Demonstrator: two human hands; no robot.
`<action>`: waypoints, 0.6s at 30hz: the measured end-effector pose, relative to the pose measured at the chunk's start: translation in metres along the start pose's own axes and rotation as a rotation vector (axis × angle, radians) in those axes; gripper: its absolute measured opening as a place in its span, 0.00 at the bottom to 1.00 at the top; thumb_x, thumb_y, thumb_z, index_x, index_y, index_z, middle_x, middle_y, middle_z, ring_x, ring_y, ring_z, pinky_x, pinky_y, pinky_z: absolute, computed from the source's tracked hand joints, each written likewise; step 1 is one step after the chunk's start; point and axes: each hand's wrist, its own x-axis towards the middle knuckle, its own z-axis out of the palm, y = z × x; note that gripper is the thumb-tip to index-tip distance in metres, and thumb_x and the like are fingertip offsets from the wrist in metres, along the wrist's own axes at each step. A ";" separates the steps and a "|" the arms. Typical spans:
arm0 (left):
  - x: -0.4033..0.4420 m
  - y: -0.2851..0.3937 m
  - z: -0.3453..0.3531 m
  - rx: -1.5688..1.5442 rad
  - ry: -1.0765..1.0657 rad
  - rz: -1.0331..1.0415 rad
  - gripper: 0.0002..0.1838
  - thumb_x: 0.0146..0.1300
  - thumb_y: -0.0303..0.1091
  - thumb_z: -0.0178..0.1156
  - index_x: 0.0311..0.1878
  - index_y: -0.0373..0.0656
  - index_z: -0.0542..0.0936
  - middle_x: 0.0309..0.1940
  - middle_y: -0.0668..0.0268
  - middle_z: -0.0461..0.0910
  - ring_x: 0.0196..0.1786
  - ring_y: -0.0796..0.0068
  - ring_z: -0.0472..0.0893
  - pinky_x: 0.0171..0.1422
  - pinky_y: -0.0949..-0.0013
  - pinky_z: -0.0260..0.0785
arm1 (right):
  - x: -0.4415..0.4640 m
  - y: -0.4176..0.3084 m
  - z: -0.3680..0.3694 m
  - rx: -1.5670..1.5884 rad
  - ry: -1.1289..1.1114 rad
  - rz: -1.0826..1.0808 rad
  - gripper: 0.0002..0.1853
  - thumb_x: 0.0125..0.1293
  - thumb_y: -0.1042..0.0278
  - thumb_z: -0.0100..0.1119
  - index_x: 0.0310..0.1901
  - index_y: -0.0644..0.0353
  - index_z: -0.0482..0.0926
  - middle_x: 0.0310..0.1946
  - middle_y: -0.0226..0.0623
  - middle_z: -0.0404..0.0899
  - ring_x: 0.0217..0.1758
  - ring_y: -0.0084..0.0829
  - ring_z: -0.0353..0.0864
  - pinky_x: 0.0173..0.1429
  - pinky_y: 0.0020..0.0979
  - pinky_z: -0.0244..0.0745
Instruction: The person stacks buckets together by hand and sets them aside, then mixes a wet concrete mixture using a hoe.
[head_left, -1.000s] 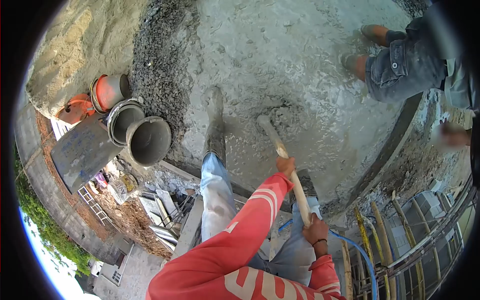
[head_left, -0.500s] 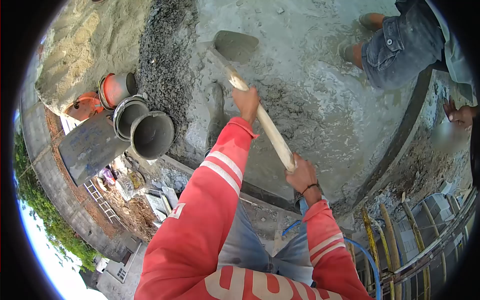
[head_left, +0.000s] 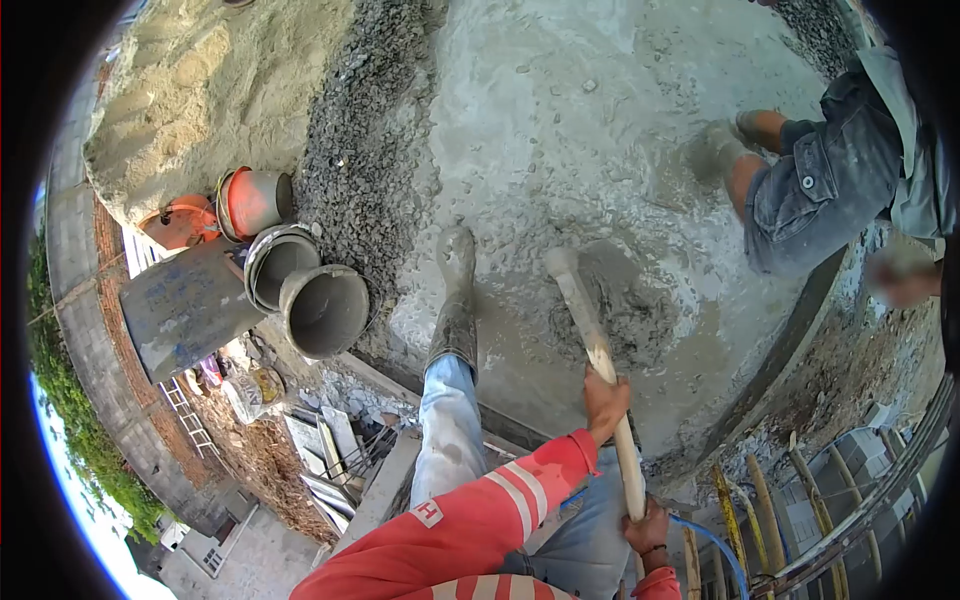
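Note:
My left hand [head_left: 607,400] is closed around the wooden handle of a hoe [head_left: 590,330], partway down the shaft. Lower, near the butt end of the same handle, my right hand [head_left: 648,528] also grips it. The hoe's head is smeared grey, and its blade lies mostly sunk in wet concrete [head_left: 520,370]. A darker, churned patch of the mix surrounds the blade. One boot [head_left: 457,290] of mine, coated in grey, stands in the mix left of the hoe.
Grey buckets [head_left: 328,312] and an orange bucket [head_left: 255,203] stand at left beside gravel [head_left: 370,130] and a sand heap [head_left: 220,90]. Another person in denim shorts [head_left: 820,200] stands in the mix at right. Bamboo poles [head_left: 770,510] and a blue hose [head_left: 715,540] lie lower right.
The hoe and both hands have moved down and right in view, toward my body. The blade, lying on the mix farther up before, is now sunk in it. The view has shifted.

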 end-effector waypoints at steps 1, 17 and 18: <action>0.021 0.034 -0.014 -0.040 0.029 0.096 0.29 0.50 0.26 0.64 0.58 0.32 0.70 0.45 0.44 0.81 0.50 0.46 0.82 0.55 0.55 0.73 | 0.023 -0.004 0.019 -0.041 0.107 -0.108 0.25 0.43 0.65 0.67 0.45 0.65 0.78 0.31 0.53 0.82 0.37 0.58 0.81 0.45 0.51 0.77; 0.400 0.342 -0.033 0.595 0.184 0.479 0.38 0.47 0.34 0.70 0.59 0.28 0.63 0.51 0.40 0.77 0.51 0.44 0.82 0.58 0.56 0.76 | 0.400 -0.386 0.015 0.876 0.113 -0.321 0.15 0.52 0.70 0.64 0.39 0.71 0.78 0.29 0.50 0.83 0.33 0.49 0.84 0.40 0.41 0.77; 0.387 0.333 -0.031 0.601 0.197 0.468 0.38 0.47 0.34 0.70 0.59 0.28 0.63 0.51 0.40 0.77 0.51 0.44 0.82 0.58 0.56 0.76 | 0.386 -0.379 0.015 0.878 0.094 -0.323 0.15 0.52 0.70 0.64 0.39 0.71 0.78 0.29 0.50 0.83 0.33 0.49 0.84 0.40 0.41 0.77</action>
